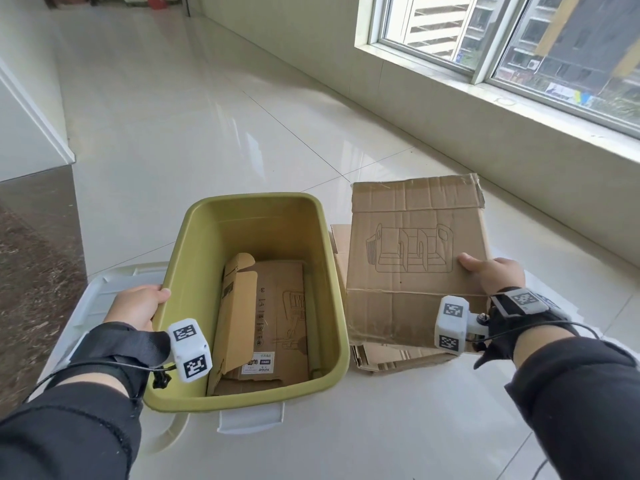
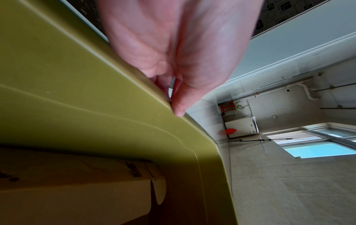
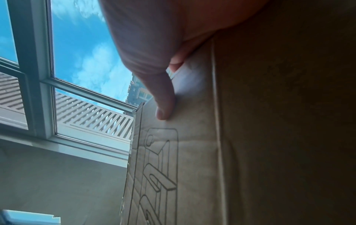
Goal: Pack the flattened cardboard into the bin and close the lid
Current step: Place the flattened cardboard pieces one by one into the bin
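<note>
Left hand: the left hand (image 1: 138, 306) grips the rim of the bin (image 1: 194, 216), thumb on top and fingers curled under the lip, most likely to keep the bin from sliding while cardboard goes in.
Right hand: the right hand (image 1: 491, 273) pinches the raised cardboard sheet (image 1: 415, 244) at its right edge, thumb on the printed face and fingers hidden behind it.
Raised sheet: it is tilted up off the cardboard stack (image 1: 391, 358) that lies under the right wrist, just beside the bin; judged to be the next piece in.
Bin: open, between the two hands.
Cardboard in bin: folded pieces (image 1: 273, 327) lie on the floor of the bin, past the left thumb, with room above them.
Lid: a pale lid (image 1: 104, 285) lies beneath the bin and under the left hand, not yet fitted.
Progress: packing partway, by my reading; the stack remains and closing comes last.
</note>
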